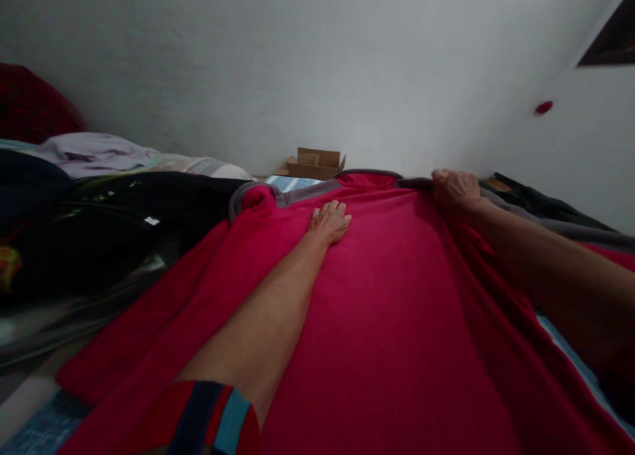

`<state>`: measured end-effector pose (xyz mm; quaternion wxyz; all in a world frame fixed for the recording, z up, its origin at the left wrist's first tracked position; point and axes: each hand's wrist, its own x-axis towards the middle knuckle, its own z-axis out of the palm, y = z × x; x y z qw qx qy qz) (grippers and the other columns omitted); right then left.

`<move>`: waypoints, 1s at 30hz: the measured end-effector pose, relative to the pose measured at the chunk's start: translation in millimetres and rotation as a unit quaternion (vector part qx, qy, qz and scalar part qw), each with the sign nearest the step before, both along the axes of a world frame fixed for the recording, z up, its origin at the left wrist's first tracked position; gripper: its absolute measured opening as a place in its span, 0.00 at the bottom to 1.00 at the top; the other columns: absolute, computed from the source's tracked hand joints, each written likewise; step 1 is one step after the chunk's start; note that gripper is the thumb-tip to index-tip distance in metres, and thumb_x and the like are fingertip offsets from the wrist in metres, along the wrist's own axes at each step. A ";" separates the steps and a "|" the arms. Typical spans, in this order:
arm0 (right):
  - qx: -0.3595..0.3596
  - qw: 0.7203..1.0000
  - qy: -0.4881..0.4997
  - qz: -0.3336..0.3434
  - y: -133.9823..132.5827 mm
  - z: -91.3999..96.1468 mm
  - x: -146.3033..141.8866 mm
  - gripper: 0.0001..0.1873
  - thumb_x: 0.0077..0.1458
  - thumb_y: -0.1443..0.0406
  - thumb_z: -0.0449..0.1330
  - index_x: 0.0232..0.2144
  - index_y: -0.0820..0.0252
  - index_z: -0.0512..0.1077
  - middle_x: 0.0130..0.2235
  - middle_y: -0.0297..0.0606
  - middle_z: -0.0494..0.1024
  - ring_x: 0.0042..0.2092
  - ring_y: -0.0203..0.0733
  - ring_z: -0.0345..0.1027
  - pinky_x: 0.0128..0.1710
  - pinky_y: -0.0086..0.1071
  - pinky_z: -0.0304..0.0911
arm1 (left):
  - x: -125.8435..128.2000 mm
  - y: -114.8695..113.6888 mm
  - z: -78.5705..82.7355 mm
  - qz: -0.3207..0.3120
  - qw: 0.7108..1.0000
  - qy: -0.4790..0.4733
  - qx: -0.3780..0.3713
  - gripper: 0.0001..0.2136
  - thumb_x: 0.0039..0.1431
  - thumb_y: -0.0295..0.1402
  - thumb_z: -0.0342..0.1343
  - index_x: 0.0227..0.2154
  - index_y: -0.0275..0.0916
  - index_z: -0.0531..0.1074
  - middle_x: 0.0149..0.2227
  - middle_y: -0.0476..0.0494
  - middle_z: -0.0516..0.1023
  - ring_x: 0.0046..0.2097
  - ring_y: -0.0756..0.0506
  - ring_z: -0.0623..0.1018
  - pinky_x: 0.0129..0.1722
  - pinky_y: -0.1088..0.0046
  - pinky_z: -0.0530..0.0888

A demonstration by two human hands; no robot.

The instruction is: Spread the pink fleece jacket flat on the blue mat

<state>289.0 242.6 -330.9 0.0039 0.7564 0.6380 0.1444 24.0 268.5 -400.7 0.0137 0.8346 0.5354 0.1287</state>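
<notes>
A large red long-sleeved top (pixel 381 309) with grey trim lies spread in front of me, its collar end pointing away. My left hand (pixel 331 222) rests on the cloth below the collar, fingers stretched out and slightly bent. At the right shoulder, my right hand (pixel 455 189) is closed around the grey-edged cloth and lifts it a little. One sleeve runs down along the left side; the cloth on the right hangs in folds under my right forearm. The fingertips of my right hand are partly hidden.
Dark clothes (pixel 124 223) are heaped at the left, with a pale lilac cloth (pixel 96 152) behind them. A cardboard box (pixel 317 165) stands open near the white wall (pixel 297 65). Dark cloth (pixel 546 204) lies at the far right. Blue patterned fabric (pixel 42 425) shows underneath.
</notes>
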 end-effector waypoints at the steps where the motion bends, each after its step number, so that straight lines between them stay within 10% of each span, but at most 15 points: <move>1: 0.014 1.000 -0.007 -0.007 0.0 -3.1 1.8 0.15 0.61 0.69 0.44 0.46 0.70 0.65 0.45 0.60 0.70 0.47 0.53 0.66 0.41 0.41 0.57 | 0.3 0.7 -0.1 0.003 1.000 0.001 -0.011 0.20 0.64 0.41 0.39 0.53 0.36 0.61 0.58 0.36 0.61 0.59 0.39 0.60 0.56 0.54 0.57; 8: 0.062 0.997 -0.030 -0.027 1.1 -37.1 -10.2 0.18 0.61 0.70 0.39 0.46 0.69 0.64 0.42 0.55 0.72 0.44 0.53 0.66 0.40 0.41 0.57 | 3.5 2.1 5.3 0.040 0.995 0.035 -0.086 0.28 0.62 0.49 0.34 0.60 0.39 0.52 0.65 0.41 0.49 0.64 0.38 0.48 0.58 0.42 0.46; 15: -0.005 0.976 0.055 0.212 0.3 -55.1 -28.5 0.20 0.61 0.66 0.41 0.52 0.61 0.62 0.53 0.47 0.66 0.52 0.46 0.61 0.50 0.37 0.53 | 5.2 -1.8 13.7 0.052 0.993 0.055 -0.086 0.27 0.61 0.48 0.34 0.59 0.41 0.55 0.64 0.41 0.52 0.64 0.37 0.50 0.57 0.41 0.48; 30: -0.045 0.981 0.107 0.158 -8.8 -68.7 -24.8 0.23 0.62 0.54 0.42 0.52 0.60 0.61 0.55 0.47 0.64 0.51 0.47 0.63 0.50 0.37 0.56 | 0.1 -2.0 17.4 0.101 0.992 0.030 -0.063 0.32 0.58 0.54 0.38 0.54 0.31 0.61 0.62 0.27 0.53 0.61 0.33 0.55 0.55 0.39 0.48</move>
